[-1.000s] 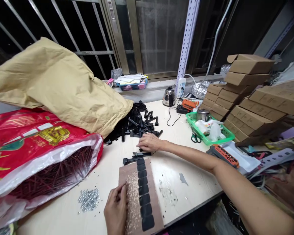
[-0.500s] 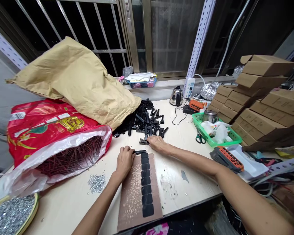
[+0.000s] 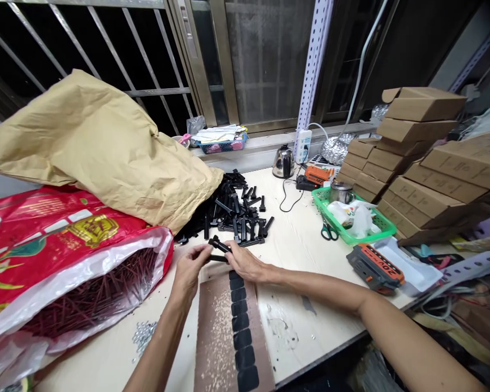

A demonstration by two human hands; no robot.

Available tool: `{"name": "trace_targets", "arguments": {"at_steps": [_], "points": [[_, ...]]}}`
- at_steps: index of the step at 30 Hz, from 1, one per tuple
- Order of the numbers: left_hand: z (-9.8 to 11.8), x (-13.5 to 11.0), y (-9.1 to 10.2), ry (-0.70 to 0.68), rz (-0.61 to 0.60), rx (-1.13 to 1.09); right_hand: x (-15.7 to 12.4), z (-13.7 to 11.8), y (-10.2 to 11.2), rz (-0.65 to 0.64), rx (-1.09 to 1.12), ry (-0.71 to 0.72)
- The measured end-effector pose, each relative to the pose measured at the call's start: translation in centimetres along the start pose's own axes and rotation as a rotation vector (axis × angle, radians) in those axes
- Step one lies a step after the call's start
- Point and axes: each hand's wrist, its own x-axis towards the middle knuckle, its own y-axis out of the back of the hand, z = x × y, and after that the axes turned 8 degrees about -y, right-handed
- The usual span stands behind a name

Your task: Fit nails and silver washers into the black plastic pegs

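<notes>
My left hand (image 3: 189,265) pinches the end of a flat black plastic strip (image 3: 218,258) above the far end of a brown board (image 3: 214,332). Beside it, my right hand (image 3: 247,262) grips a black T-shaped plastic piece (image 3: 221,245), its wider end near my left fingertips. My right fingers partly cover both pieces. Down the right half of the board runs a row of black rounded square pads (image 3: 241,321). Just beyond my hands lies a heap of similar black T-shaped pieces (image 3: 237,209).
A red sack (image 3: 85,228) of thin dark-red sticks and a tan paper sack (image 3: 106,147) fill the left. Clear beads (image 3: 142,335) lie by my left forearm. To the right are scissors (image 3: 329,231), a green basket (image 3: 355,237), a battery pack (image 3: 373,267) and stacked cardboard boxes (image 3: 424,201).
My right hand has come from the heap's near edge toward my left hand, bringing a black piece. The left hand has lifted the strip off the board's far end. The view has shifted.
</notes>
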Motion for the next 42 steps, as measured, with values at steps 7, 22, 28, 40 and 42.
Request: {"name": "trace_targets", "arguments": {"at_steps": [7, 22, 28, 40, 42], "points": [[-0.3, -2.4, -3.1, 0.232, -0.053, -0.465, -0.4, -1.8, -0.6, 0.026, 0.110, 0.002], [-0.7, -2.0, -0.8, 0.090, 0.102, -0.310, 8.9, 1.6, 4.9, -0.006, -0.741, 0.201], [-0.6, -0.4, -3.1, 0.157, 0.082, -0.552, 6.5, -1.3, 3.9, -0.107, -0.439, 0.164], [-0.4, -1.0, -2.8, 0.243, 0.119, -0.524, 7.1, 0.9, 5.5, 0.209, -0.482, -0.425], [-0.2, -1.0, -2.7, 0.234, 0.083, -0.512, 4.8, 1.1, 8.8, 0.276, -0.464, -0.437]]}}
